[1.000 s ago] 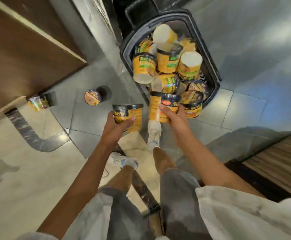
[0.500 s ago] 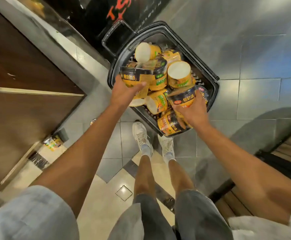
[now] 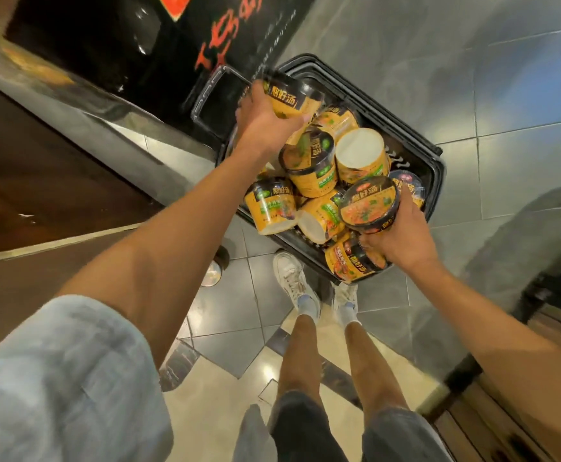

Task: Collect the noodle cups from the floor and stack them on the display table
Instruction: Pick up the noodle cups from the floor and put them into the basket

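Above the basket (image 3: 437, 161), left hand (image 3: 265, 123) and right hand (image 3: 402, 238) each grip a noodle cup (image 3: 292, 100)

Black basket (image 3: 434, 168) is heaped above its rim with noodle cups (image 3: 309, 168), no open slot inside. Just left of basket: its handle (image 3: 205, 95), then the dark counter front (image 3: 112, 61). Right of basket: bare grey floor tiles (image 3: 506, 95). Near side of basket: two shoes (image 3: 292, 281) close against it.
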`<state>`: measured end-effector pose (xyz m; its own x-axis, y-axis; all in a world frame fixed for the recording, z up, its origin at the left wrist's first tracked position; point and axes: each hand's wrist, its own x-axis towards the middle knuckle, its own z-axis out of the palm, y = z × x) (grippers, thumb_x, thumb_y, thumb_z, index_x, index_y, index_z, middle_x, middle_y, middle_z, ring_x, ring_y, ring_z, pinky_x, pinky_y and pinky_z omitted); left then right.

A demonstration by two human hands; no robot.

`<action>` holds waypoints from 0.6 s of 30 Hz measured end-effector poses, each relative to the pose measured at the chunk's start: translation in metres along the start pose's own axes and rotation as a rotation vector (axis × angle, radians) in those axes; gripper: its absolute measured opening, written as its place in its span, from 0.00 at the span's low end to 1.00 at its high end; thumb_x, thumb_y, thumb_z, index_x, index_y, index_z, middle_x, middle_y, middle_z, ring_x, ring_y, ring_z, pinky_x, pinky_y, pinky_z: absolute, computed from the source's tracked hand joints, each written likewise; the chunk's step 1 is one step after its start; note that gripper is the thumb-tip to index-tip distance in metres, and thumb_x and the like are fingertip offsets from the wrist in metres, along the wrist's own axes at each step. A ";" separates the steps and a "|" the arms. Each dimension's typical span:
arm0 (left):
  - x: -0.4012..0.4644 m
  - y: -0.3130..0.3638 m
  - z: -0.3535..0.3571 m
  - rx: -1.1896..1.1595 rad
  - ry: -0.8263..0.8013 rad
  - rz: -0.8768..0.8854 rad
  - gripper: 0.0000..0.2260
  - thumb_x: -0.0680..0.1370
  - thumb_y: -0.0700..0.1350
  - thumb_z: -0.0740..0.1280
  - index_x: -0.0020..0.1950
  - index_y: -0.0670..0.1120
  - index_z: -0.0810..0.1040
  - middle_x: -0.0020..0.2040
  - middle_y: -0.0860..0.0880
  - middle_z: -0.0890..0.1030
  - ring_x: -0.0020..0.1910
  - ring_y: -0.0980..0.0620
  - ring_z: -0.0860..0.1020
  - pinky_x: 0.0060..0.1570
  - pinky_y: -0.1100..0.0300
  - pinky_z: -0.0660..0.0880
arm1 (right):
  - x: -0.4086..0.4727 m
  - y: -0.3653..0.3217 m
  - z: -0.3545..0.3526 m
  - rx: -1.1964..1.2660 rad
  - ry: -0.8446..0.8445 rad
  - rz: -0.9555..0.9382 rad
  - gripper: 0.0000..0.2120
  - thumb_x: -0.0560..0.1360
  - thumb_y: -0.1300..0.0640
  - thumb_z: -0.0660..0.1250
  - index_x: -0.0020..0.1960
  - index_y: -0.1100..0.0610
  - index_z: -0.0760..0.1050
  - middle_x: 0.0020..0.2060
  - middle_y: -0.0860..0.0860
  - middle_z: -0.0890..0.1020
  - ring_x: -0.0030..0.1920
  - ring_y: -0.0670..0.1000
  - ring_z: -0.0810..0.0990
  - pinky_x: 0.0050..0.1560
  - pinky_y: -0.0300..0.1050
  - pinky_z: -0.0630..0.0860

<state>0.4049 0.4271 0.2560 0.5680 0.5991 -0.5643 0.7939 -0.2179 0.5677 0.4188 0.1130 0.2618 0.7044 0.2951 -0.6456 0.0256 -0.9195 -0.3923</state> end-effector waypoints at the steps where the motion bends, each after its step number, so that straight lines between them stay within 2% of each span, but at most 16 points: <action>1: 0.007 0.004 0.005 0.052 -0.030 -0.004 0.51 0.72 0.62 0.78 0.85 0.48 0.53 0.82 0.43 0.61 0.82 0.40 0.58 0.80 0.42 0.60 | 0.000 0.000 0.000 0.007 0.000 -0.002 0.59 0.63 0.49 0.85 0.83 0.55 0.53 0.75 0.58 0.70 0.77 0.62 0.65 0.74 0.64 0.68; 5: 0.025 0.001 0.023 0.160 -0.080 -0.010 0.48 0.75 0.60 0.77 0.85 0.48 0.53 0.83 0.44 0.60 0.82 0.41 0.58 0.79 0.44 0.61 | -0.001 0.003 0.000 0.035 -0.006 -0.015 0.57 0.62 0.48 0.85 0.82 0.55 0.56 0.76 0.56 0.71 0.77 0.61 0.67 0.74 0.65 0.68; 10: 0.037 0.004 0.028 0.371 -0.096 0.071 0.54 0.71 0.61 0.79 0.86 0.51 0.48 0.83 0.44 0.59 0.82 0.40 0.59 0.76 0.40 0.64 | -0.002 0.005 -0.002 0.107 0.005 -0.029 0.54 0.62 0.50 0.85 0.80 0.54 0.60 0.74 0.54 0.72 0.75 0.59 0.69 0.73 0.65 0.69; 14: 0.031 0.002 0.041 0.334 -0.055 0.033 0.53 0.72 0.58 0.80 0.85 0.54 0.48 0.82 0.44 0.60 0.80 0.41 0.61 0.70 0.39 0.70 | -0.003 0.004 -0.003 0.212 -0.023 -0.003 0.56 0.62 0.50 0.86 0.81 0.52 0.58 0.75 0.54 0.71 0.76 0.57 0.69 0.75 0.64 0.69; 18: 0.030 -0.013 0.035 0.307 -0.067 0.053 0.54 0.71 0.58 0.81 0.85 0.53 0.48 0.81 0.44 0.62 0.80 0.40 0.62 0.72 0.37 0.68 | -0.002 0.003 -0.008 0.292 -0.026 -0.008 0.57 0.62 0.49 0.87 0.82 0.51 0.58 0.75 0.53 0.72 0.76 0.55 0.71 0.75 0.63 0.70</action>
<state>0.4192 0.4214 0.2103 0.6151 0.5307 -0.5831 0.7856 -0.4755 0.3960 0.4227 0.1076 0.2672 0.6865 0.3123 -0.6567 -0.1769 -0.8042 -0.5674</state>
